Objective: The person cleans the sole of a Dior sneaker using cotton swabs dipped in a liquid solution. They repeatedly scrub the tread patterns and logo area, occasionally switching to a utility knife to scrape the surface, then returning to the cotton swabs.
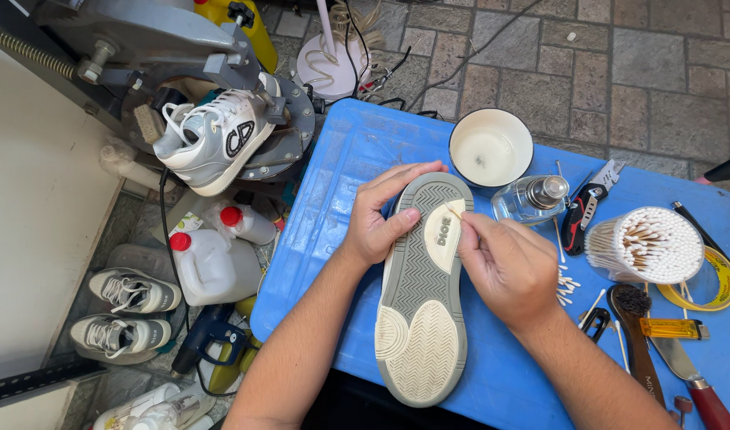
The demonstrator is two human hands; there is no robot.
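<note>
Centrally, cream oval label (pixel 444 235) on sole (pixel 420 318)

The sneaker sole (pixel 420 295) looks like matt rubber with rough ridged tread. The blue table (pixel 333 183) is smooth, slightly glossy plastic. The bowl (pixel 491 146) looks glazed and shiny.

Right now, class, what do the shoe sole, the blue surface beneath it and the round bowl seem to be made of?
Shoe sole: likely rubber, matte grey and cream, with moulded zigzag tread.
Blue surface: probably plastic, glossy, with moulded ridges and rounded corners.
Round bowl: could be ceramic or plastic; smooth white inside, dark outside.
The left hand steadies the sole; the right hand works a thin stick against it.
</note>
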